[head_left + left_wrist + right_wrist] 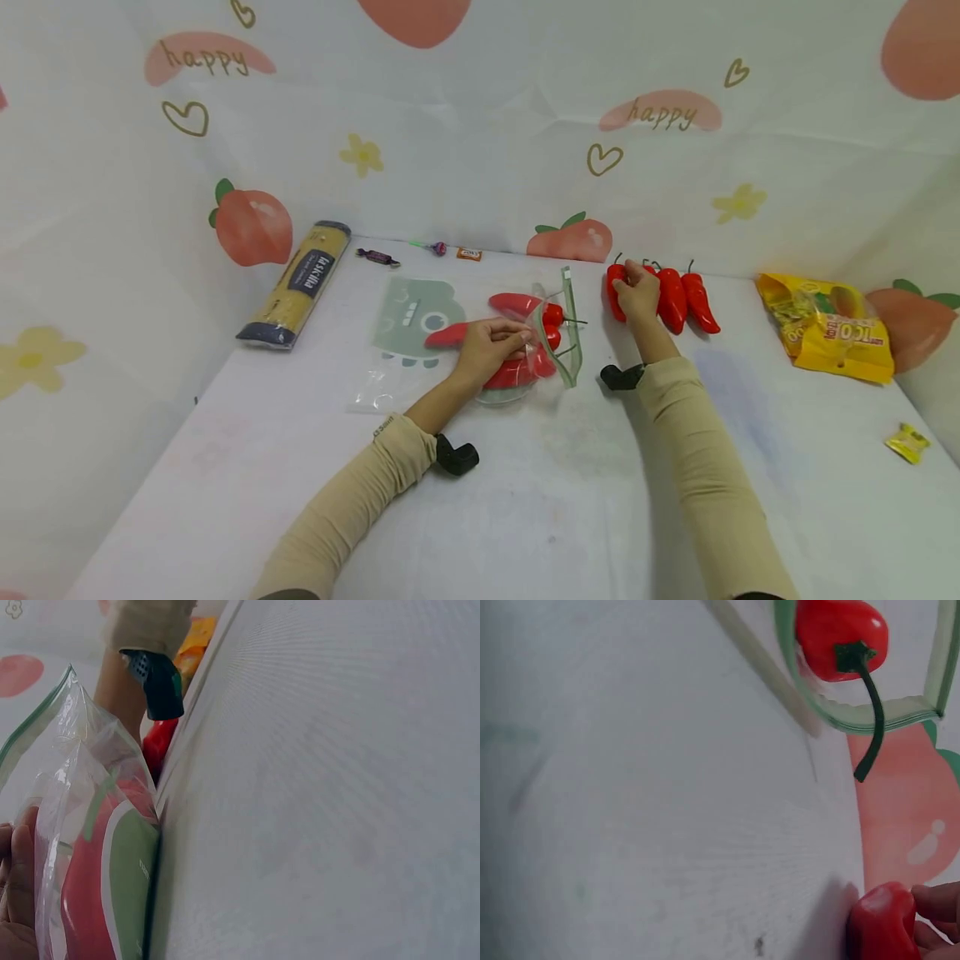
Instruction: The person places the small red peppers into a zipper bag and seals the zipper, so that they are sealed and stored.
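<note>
A clear zip bag (572, 333) with a green zip edge and a green monster print lies on the table, its mouth facing right and standing apart. Inside it are red chili peppers (450, 335), some with dark stems poking out of the mouth. My left hand (487, 354) pinches the bag's upper layer near the mouth; the clear plastic (56, 847) rises beside the fingers in the left wrist view. Right of the bag, my right hand (639, 292) grips a red chili pepper (615, 292) at the left end of a row. Its fingers reach round that pepper (881, 922) in the right wrist view.
More red peppers (697, 302) lie right of my right hand. A yellow snack bag (832, 329) and a small yellow candy (908, 443) are farther right. At the back left are a spaghetti pack (296, 287), a purple-wrapped candy (377, 257), a lollipop (438, 248) and an orange candy (469, 254).
</note>
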Demonstrator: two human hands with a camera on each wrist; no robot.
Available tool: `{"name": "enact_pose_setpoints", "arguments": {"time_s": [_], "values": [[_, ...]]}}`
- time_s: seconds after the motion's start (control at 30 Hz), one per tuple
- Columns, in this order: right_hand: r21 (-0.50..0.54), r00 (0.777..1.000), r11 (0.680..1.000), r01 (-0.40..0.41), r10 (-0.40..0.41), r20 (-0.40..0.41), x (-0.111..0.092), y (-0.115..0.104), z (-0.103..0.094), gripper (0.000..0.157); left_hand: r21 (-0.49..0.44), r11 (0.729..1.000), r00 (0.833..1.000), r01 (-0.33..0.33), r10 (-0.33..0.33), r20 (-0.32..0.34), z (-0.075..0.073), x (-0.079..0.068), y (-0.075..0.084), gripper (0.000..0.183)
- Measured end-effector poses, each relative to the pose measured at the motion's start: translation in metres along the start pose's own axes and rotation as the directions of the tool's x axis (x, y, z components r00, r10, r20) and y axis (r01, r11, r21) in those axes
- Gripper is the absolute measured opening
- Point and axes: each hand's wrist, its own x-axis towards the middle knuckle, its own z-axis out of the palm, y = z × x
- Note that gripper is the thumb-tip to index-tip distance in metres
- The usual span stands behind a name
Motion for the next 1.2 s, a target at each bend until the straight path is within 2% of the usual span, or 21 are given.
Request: {"name": "enact_pose_setpoints", "arguments": {"time_s": [0.2,0.33,0.47,0.83,0.9,1.0,1.1,1.2], "values": [[-0.153,0.999,0.988,0.031,-0.029,0.015,0.001,0.003,0.004,0.057,0.012,1.000,1.000,0.002,-0.003,0.009,-0.001,0.000,0.000,0.021],[-0.220,0.997,0.973,0.067,-0.059,0.040,0.000,0.001,0.006,0.059,0.014,1.000,1.000,-0.002,0.002,0.010,-0.001,0.000,0.001,0.021],[-0.241,0.995,0.966,0.090,-0.075,0.069,-0.002,-0.001,0.007,0.061,0.020,1.000,1.000,-0.008,0.008,0.006,-0.001,0.000,0.001,0.021],[-0.287,0.991,0.957,0.047,-0.010,0.130,-0.010,0.001,0.012,0.071,0.028,1.000,1.000,-0.005,0.005,0.003,0.001,-0.001,0.000,0.020],[-0.265,0.991,0.963,0.040,-0.003,0.137,-0.012,0.003,0.012,0.071,0.029,1.000,1.000,-0.006,0.006,0.005,0.001,-0.001,0.000,0.020],[-0.170,0.993,0.985,0.014,0.007,0.120,-0.015,0.004,0.011,0.068,0.027,1.000,1.000,-0.002,0.002,0.007,0.002,-0.001,0.001,0.020],[-0.014,0.995,0.999,-0.044,0.045,0.090,-0.021,0.001,0.008,0.064,0.027,1.000,1.000,-0.006,0.005,0.009,0.001,-0.002,0.001,0.021],[0.188,0.992,0.975,-0.120,0.108,0.070,-0.032,-0.008,0.003,0.064,0.024,1.000,1.000,-0.015,0.014,0.008,0.001,-0.002,0.001,0.021]]}}
